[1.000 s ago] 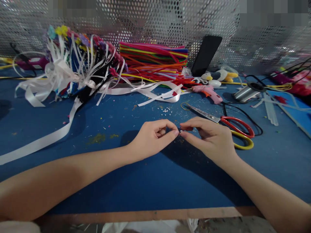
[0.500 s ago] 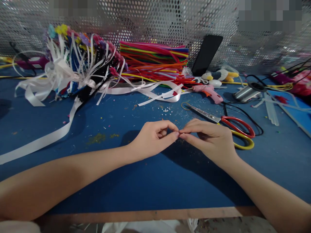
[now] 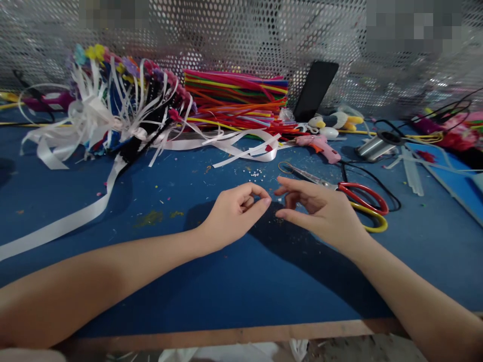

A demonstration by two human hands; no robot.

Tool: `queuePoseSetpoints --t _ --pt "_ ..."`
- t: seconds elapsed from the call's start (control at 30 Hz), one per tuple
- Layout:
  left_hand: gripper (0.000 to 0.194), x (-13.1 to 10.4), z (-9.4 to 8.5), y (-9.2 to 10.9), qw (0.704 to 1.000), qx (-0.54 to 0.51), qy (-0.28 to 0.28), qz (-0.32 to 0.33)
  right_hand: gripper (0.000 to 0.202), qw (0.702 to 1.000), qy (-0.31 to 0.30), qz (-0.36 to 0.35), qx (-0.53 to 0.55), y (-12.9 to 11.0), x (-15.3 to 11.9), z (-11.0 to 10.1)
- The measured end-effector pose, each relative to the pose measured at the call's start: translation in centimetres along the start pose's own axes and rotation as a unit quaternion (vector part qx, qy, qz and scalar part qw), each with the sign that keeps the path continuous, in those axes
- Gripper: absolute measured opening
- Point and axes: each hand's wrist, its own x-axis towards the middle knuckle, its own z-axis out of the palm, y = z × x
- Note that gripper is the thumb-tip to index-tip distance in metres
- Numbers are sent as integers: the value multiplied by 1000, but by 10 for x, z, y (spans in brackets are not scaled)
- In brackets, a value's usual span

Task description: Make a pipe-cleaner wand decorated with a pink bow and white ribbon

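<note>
My left hand (image 3: 238, 213) hovers over the blue tabletop (image 3: 211, 296), its thumb and index finger pinched together; whatever lies between the tips is too small to make out. To its right, my right hand (image 3: 320, 208) has thumb and fingers spread, with nothing visible in them. A small gap separates the two hands. Just beyond them several tiny white beads (image 3: 255, 175) lie scattered on the table. Scissors (image 3: 313, 177) with one red and one yellow handle lie behind my right hand, which partly hides them. A thin wire ring (image 3: 286, 167) is by the scissor tips.
White ribbon (image 3: 260, 146) lies behind the beads. Farther back are pipe cleaners (image 3: 234, 100), a ribboned bundle (image 3: 124, 110), a dark phone (image 3: 315, 90), a pink glue gun (image 3: 324, 148), a wire spool (image 3: 378, 146) and glue sticks (image 3: 413, 173). A perforated metal screen (image 3: 241, 35) stands behind.
My right hand has let go at the pinch point and opened, drawing slightly apart from my left hand. My left hand keeps its pinch. The view has shifted slightly.
</note>
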Motion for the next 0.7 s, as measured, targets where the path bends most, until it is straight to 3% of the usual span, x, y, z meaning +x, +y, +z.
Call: queuePoseSetpoints --t 0.03,0.1,0.17,0.27,0.33,0.37,0.47,0.57,0.7 --pt "19 0 0 0 1000 -4 6 -6 54 1000 4 7 -12 -1 2 -4" --pt "19 0 -1 1 1000 -16 9 -19 40 995 47 31 -84 -4 11 -17" --pt "19 1 -2 3 999 -26 6 -34 29 973 102 67 -195 -5 31 -37" --pt "20 2 -2 4 998 -29 1 -47 49 909 133 99 -383 5 80 -72" --pt "21 3 -3 5 998 -30 -2 -53 45 886 163 85 -426 21 121 -94" --pt "21 3 -3 5 998 -32 -4 -56 44 860 168 70 -476 31 142 -103" --pt "20 3 -5 4 998 -34 -10 -58 49 802 115 55 -584 64 196 -123" --pt "20 4 -6 4 998 -29 -17 -60 49 782 92 93 -609 91 232 -131" --pt "22 5 -8 5 996 -34 -29 -71 47 752 88 137 -639 113 258 -134"
